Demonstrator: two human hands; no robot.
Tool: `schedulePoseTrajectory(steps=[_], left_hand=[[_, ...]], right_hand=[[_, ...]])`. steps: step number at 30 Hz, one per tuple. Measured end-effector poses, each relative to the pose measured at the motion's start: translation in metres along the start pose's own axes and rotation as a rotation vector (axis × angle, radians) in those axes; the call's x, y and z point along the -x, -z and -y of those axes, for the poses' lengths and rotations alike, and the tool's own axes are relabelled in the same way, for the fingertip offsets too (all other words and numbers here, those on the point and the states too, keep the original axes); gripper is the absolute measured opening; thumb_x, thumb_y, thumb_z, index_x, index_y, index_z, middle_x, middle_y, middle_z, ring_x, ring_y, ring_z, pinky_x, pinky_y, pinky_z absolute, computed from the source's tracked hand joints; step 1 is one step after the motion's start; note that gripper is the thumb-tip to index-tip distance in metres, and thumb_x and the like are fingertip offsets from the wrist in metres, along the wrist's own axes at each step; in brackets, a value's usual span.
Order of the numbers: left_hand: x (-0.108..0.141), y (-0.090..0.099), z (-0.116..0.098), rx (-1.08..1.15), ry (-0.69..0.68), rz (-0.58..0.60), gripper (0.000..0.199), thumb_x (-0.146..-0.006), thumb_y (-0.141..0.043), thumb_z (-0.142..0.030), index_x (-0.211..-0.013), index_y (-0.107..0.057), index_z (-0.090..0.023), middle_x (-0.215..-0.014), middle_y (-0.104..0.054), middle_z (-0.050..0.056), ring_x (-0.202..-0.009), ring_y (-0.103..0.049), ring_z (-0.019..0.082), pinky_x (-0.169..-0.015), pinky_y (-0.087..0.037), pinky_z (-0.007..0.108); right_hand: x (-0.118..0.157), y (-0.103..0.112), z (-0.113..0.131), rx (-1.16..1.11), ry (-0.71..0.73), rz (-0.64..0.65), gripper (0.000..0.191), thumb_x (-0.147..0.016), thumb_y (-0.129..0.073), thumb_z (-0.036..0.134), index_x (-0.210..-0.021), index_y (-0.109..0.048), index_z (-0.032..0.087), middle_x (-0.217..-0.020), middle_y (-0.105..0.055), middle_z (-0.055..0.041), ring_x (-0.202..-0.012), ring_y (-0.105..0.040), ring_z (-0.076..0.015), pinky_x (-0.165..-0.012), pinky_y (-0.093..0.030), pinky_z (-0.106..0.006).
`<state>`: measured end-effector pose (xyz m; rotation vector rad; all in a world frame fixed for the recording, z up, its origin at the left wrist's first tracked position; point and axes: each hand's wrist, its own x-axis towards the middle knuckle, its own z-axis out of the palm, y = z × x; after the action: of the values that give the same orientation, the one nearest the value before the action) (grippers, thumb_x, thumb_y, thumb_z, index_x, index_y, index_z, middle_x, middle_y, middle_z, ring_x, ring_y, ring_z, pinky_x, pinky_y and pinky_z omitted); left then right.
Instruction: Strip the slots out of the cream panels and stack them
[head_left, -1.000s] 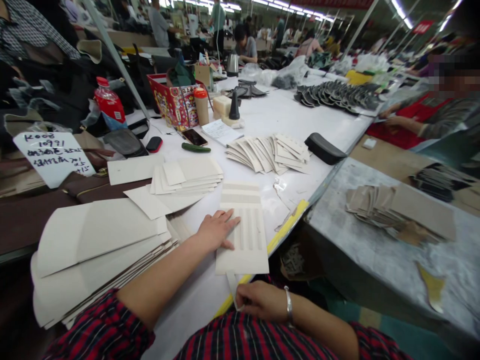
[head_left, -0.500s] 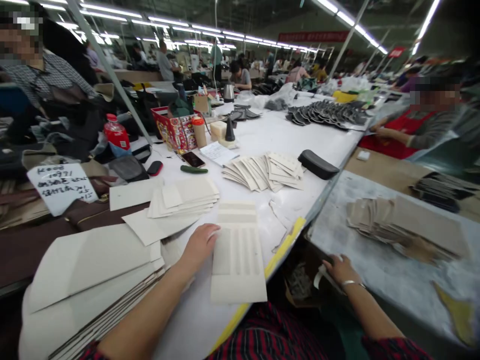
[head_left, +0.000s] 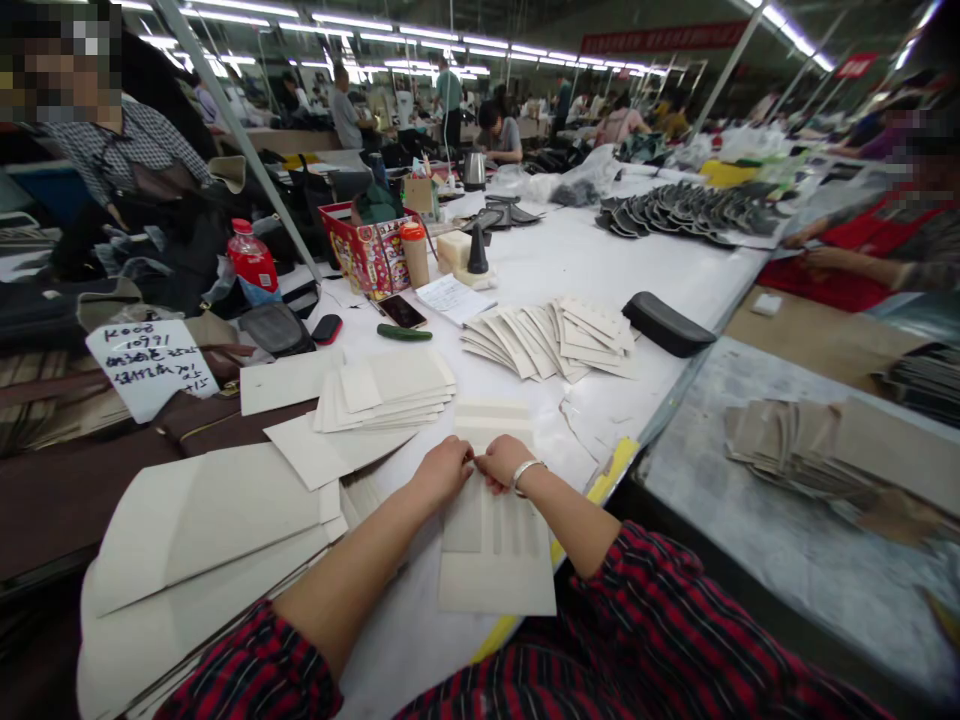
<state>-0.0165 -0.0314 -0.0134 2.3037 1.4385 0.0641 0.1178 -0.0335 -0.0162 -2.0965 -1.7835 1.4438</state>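
Observation:
A pale rectangular card panel (head_left: 496, 585) with raised strips and a darker patch lies at the table's front edge. Over its upper part my left hand (head_left: 448, 468) and my right hand (head_left: 504, 464) meet, fingertips pinched close together. Whatever the fingers hold is too small to make out. A bracelet is on my right wrist. Left of the panel are a stack of pale cards (head_left: 390, 388) and large curved pale sheets (head_left: 202, 520). Behind it, more pale pieces (head_left: 517, 338) are fanned out.
Beyond are a green cucumber (head_left: 405, 332), a phone (head_left: 403, 311), a red patterned box (head_left: 367, 258) and a black case (head_left: 667, 323). A side table (head_left: 690, 460) at right holds grey-brown pieces (head_left: 825, 450). People sit at left and right.
My right hand has come from beside the right table's edge to the panel, next to my left hand. My left hand has closed its fingers. The view has shifted slightly.

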Motion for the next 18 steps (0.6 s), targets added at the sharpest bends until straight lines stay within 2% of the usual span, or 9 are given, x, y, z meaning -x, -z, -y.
schedulePoseTrajectory(steps=[3,8,14,16,18], left_hand=[[-0.006,0.001,0.002,0.018,0.022,0.007,0.015,-0.068,-0.052,-0.021,-0.082,-0.056,-0.018,-0.083,-0.055,0.004,-0.078,-0.053,0.016,-0.067,-0.041,0.025],[-0.013,0.001,0.005,0.031,-0.006,0.056,0.010,-0.066,-0.052,-0.022,-0.074,-0.055,-0.018,-0.077,-0.056,0.002,-0.073,-0.053,0.016,-0.063,-0.040,0.024],[0.000,-0.005,0.004,0.075,-0.077,-0.015,0.007,-0.069,-0.047,-0.020,-0.073,-0.053,-0.019,-0.076,-0.054,0.001,-0.072,-0.051,0.014,-0.062,-0.039,0.024],[0.010,-0.007,0.004,0.116,-0.066,-0.056,0.014,-0.069,-0.049,-0.019,-0.082,-0.053,-0.019,-0.080,-0.054,0.001,-0.073,-0.052,0.014,-0.065,-0.041,0.024],[0.023,-0.008,0.007,0.172,-0.037,-0.106,0.030,-0.068,-0.050,-0.018,-0.098,-0.050,-0.019,-0.088,-0.055,0.002,-0.074,-0.052,0.012,-0.068,-0.042,0.024]], right_hand=[[-0.009,0.000,-0.006,-0.067,-0.037,0.060,0.025,-0.072,-0.046,0.028,-0.065,-0.062,0.011,-0.063,-0.066,-0.0099,-0.046,-0.059,-0.0151,-0.042,-0.043,-0.022],[-0.013,-0.003,-0.005,-0.057,-0.096,0.048,0.022,-0.069,-0.048,0.024,-0.063,-0.063,0.010,-0.060,-0.066,-0.0109,-0.046,-0.059,-0.0159,-0.042,-0.044,-0.023],[-0.011,-0.007,-0.005,-0.076,-0.095,0.034,0.020,-0.069,-0.049,0.022,-0.066,-0.063,0.008,-0.058,-0.065,-0.0111,-0.041,-0.057,-0.0147,-0.040,-0.043,-0.022],[-0.007,-0.008,-0.004,-0.073,-0.082,0.031,0.020,-0.070,-0.048,0.023,-0.066,-0.062,0.008,-0.059,-0.065,-0.0113,-0.039,-0.056,-0.0144,-0.039,-0.042,-0.023],[-0.002,-0.009,-0.003,-0.073,-0.068,0.013,0.022,-0.072,-0.046,0.024,-0.065,-0.060,0.009,-0.062,-0.065,-0.0118,-0.040,-0.056,-0.0140,-0.039,-0.041,-0.022]])
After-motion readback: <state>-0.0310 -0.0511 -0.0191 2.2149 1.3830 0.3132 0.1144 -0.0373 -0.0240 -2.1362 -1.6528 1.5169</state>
